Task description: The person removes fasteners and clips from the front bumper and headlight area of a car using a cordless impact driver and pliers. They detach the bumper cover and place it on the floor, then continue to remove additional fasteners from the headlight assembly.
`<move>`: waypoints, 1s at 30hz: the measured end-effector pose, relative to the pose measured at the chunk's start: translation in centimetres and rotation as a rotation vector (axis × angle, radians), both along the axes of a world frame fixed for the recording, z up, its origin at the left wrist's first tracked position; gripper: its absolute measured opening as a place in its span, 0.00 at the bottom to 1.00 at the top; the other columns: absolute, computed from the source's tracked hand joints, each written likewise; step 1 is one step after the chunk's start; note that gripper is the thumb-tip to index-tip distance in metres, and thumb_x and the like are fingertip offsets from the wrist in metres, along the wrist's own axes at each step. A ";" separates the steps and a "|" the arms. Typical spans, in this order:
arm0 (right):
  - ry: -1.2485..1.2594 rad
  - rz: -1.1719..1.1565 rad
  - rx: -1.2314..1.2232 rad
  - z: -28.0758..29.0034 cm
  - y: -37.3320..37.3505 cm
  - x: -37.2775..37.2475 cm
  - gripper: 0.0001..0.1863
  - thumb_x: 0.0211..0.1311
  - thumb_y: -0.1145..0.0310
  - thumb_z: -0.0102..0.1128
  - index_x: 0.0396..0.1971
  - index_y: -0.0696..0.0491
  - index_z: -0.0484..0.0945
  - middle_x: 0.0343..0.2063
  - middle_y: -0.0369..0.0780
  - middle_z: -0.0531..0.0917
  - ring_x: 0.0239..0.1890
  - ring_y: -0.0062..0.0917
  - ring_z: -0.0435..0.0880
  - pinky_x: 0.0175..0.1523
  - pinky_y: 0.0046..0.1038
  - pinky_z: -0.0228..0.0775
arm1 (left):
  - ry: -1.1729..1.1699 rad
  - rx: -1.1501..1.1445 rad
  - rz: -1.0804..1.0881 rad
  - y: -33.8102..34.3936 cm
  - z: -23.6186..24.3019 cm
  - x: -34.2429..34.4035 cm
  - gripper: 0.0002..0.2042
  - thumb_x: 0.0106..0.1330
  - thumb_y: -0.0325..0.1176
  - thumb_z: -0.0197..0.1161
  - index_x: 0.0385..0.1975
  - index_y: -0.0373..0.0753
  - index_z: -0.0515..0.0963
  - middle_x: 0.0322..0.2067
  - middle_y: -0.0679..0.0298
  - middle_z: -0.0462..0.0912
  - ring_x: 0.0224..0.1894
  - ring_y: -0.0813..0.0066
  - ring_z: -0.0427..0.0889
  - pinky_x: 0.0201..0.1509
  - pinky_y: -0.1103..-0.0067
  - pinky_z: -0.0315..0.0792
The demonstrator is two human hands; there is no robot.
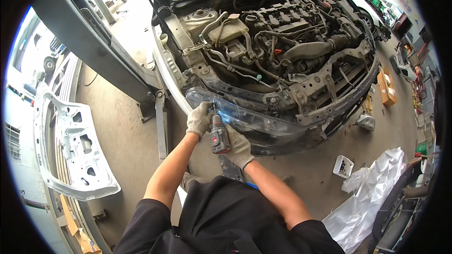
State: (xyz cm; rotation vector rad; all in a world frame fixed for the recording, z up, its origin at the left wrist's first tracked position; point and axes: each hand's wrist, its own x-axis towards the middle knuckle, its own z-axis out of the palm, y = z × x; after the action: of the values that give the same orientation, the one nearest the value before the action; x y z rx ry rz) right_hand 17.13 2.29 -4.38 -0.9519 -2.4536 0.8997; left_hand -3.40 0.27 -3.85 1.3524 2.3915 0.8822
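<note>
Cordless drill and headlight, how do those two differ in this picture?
Size: the cordless drill is compact; the headlight is much longer.
Look: the cordless drill is dark grey with red accents; the headlight has a glossy, see-through cover.
Support: the cordless drill is held in the gloved right hand; the headlight sits at the car's front corner.

- The workshop floor (313, 167) is stretching around you.
- A white tray (336, 165) is sitting to your right, near crumpled silvery sheeting (369, 202).
- A cardboard box (387, 93) is resting beyond.
</note>
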 end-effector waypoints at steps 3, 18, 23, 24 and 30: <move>0.070 0.000 0.068 -1.1 -0.4 -0.2 0.42 0.50 0.56 0.76 0.64 0.49 0.64 0.47 0.46 0.83 0.47 0.47 0.84 0.51 0.45 0.77 | -0.021 0.036 -0.016 -0.2 -0.1 -0.1 0.16 0.66 0.39 0.66 0.52 0.44 0.79 0.39 0.49 0.87 0.44 0.46 0.85 0.48 0.59 0.77; 0.155 -0.004 -0.017 -2.3 -0.8 -0.3 0.45 0.51 0.61 0.75 0.68 0.49 0.61 0.51 0.46 0.83 0.53 0.43 0.83 0.57 0.39 0.76 | -0.227 0.174 0.045 -0.9 0.1 0.6 0.16 0.70 0.38 0.61 0.53 0.41 0.82 0.44 0.47 0.87 0.49 0.49 0.86 0.54 0.65 0.78; 0.268 -0.020 -0.060 -2.9 -1.5 -0.7 0.43 0.55 0.62 0.73 0.70 0.49 0.60 0.52 0.46 0.83 0.52 0.43 0.83 0.55 0.38 0.76 | -0.284 0.149 0.092 -0.7 0.8 0.7 0.16 0.70 0.38 0.61 0.52 0.38 0.83 0.42 0.48 0.88 0.47 0.56 0.88 0.53 0.69 0.78; 0.285 -0.023 -0.072 -3.0 -1.7 -0.9 0.45 0.53 0.62 0.74 0.70 0.49 0.60 0.52 0.46 0.83 0.53 0.43 0.83 0.57 0.38 0.76 | -0.293 0.164 0.102 -0.6 1.1 0.9 0.17 0.70 0.39 0.61 0.51 0.37 0.84 0.42 0.48 0.89 0.46 0.58 0.88 0.53 0.69 0.77; 0.188 -0.020 -0.108 -2.5 -1.5 -0.7 0.46 0.52 0.61 0.76 0.70 0.50 0.59 0.53 0.46 0.83 0.55 0.41 0.84 0.57 0.37 0.77 | -0.587 -0.118 0.230 0.7 3.9 0.4 0.20 0.66 0.43 0.60 0.46 0.32 0.84 0.33 0.53 0.88 0.35 0.63 0.86 0.44 0.70 0.78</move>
State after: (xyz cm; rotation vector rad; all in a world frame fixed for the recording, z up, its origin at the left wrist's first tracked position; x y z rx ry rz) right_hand 16.44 0.78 -6.87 -0.8831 -2.2537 1.0726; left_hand -2.96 0.94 0.07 0.6556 2.1056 1.0069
